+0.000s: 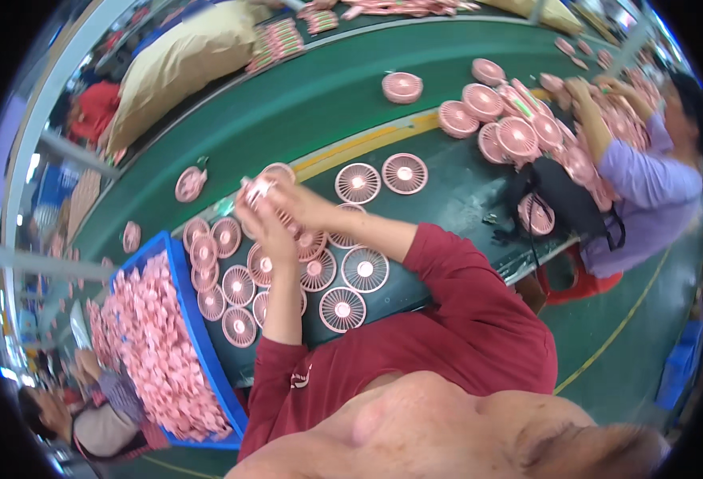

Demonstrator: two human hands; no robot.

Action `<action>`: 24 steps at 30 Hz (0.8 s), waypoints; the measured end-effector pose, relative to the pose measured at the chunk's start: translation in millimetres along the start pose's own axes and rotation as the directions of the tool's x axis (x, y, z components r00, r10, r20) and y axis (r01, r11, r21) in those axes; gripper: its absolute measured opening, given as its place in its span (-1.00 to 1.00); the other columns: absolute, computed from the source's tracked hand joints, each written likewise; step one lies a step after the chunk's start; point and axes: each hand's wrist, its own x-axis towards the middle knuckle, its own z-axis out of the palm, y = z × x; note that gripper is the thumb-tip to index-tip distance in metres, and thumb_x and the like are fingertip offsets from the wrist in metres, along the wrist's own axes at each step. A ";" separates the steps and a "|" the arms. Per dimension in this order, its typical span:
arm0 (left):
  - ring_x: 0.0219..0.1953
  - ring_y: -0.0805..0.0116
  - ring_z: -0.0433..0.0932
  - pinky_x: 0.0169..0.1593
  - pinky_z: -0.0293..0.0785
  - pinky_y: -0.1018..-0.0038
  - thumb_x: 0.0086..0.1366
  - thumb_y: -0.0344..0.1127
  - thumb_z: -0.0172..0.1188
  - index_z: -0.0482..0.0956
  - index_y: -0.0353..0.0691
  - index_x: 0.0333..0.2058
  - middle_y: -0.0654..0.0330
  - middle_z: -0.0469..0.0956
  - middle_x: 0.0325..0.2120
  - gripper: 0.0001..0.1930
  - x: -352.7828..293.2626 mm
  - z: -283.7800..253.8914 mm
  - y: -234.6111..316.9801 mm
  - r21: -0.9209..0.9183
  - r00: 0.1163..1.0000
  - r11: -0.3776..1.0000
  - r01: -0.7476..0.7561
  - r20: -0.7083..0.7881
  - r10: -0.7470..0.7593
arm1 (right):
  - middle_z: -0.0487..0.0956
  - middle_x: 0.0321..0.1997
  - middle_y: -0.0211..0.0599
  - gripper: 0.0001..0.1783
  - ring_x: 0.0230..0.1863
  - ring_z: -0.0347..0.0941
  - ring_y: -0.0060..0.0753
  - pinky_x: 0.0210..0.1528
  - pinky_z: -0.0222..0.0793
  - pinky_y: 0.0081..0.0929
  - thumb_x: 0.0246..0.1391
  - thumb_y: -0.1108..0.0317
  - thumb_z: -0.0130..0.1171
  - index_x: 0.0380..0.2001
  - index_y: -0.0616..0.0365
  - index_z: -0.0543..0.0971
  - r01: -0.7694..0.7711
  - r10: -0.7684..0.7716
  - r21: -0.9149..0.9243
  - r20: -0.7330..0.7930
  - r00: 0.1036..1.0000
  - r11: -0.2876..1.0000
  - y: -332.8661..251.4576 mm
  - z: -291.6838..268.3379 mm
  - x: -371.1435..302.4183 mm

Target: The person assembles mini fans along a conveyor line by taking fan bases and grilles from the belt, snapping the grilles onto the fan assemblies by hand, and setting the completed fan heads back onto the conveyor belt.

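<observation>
Both my hands are together over the green work table, closed around a small pink plastic fan part. My left hand grips it from the near left side. From the right, my right hand is closed on it too, and the fingers hide much of its shape. Beneath and around them lie several round pink fan grilles with radial slats. Smaller pink grilles are grouped to the left of my left forearm. Two larger grilles rest beyond my right forearm.
A blue bin heaped with small pink pieces stands at left. Beyond a yellow edge strip runs a green conveyor belt carrying pink fan parts. At right, a co-worker in a purple top handles piled pink parts beside a black bag.
</observation>
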 end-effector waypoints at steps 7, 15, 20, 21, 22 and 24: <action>-0.07 0.22 0.54 -0.19 0.49 0.46 0.30 -0.23 0.18 0.35 -0.24 0.16 0.00 0.52 -0.09 -0.51 32.3 -30.8 -69.2 0.304 0.882 0.950 0.068 0.427 -0.199 | 0.59 -0.27 -0.07 -0.54 -0.25 0.54 -0.10 -0.12 0.46 -0.29 0.08 0.04 0.25 -0.16 0.23 0.51 -0.011 -0.100 -0.341 -0.305 0.947 0.940 46.9 -138.8 62.4; -0.26 0.08 0.62 -0.11 0.50 0.23 0.22 -0.28 0.15 0.56 -0.27 -0.08 -0.03 0.62 -0.34 -0.68 145.0 -97.3 -97.7 0.646 0.955 0.763 0.028 0.210 -0.212 | 0.46 0.15 0.10 -0.52 0.23 0.32 0.16 0.27 0.24 -0.09 -0.01 0.27 0.31 0.00 0.18 0.54 0.014 -0.197 -0.848 -0.107 0.975 0.529 23.0 -171.0 -9.9; -0.01 -0.09 0.51 0.03 0.47 0.14 0.22 -0.27 0.13 0.50 -0.20 0.03 -0.05 0.53 -0.01 -0.61 204.5 -130.1 -156.4 0.878 0.974 0.423 -0.225 0.210 0.083 | 0.40 0.21 0.09 -0.33 0.25 0.28 0.15 0.28 0.22 -0.10 -0.12 0.15 0.42 0.09 0.15 0.49 0.119 0.059 -0.770 0.200 0.978 0.627 -0.4 -107.8 -26.9; -0.01 -0.09 0.51 0.03 0.47 0.14 0.22 -0.27 0.13 0.50 -0.20 0.03 -0.05 0.53 -0.01 -0.61 207.8 -113.0 -163.7 0.861 0.970 0.448 -0.242 0.229 0.082 | 0.33 0.26 0.08 -0.25 0.26 0.26 0.16 0.28 0.20 -0.07 -0.18 0.12 0.46 0.12 0.10 0.47 0.118 0.148 -0.848 0.224 0.963 0.517 -3.6 -110.1 -30.9; 0.06 -0.09 0.45 0.07 0.45 0.11 0.24 -0.25 0.12 0.46 -0.14 0.09 -0.02 0.46 0.07 -0.58 209.3 -98.0 -169.2 0.918 0.980 0.348 -0.190 0.198 0.012 | 0.32 0.27 0.08 -0.23 0.25 0.26 0.16 0.27 0.20 -0.05 -0.20 0.11 0.47 0.13 0.09 0.47 0.101 0.158 -0.883 0.193 0.968 0.459 -2.1 -112.3 -37.8; 0.21 -0.09 0.30 0.13 0.40 0.00 0.26 -0.18 0.11 0.38 0.01 0.18 0.06 0.32 0.20 -0.52 218.3 -93.7 -177.1 0.969 0.973 0.236 -0.078 0.126 -0.193 | 0.31 0.27 0.09 -0.20 0.24 0.27 0.15 0.25 0.21 -0.04 -0.26 0.11 0.50 0.13 0.07 0.47 0.080 0.144 -0.888 0.161 0.976 0.452 2.3 -114.2 -43.6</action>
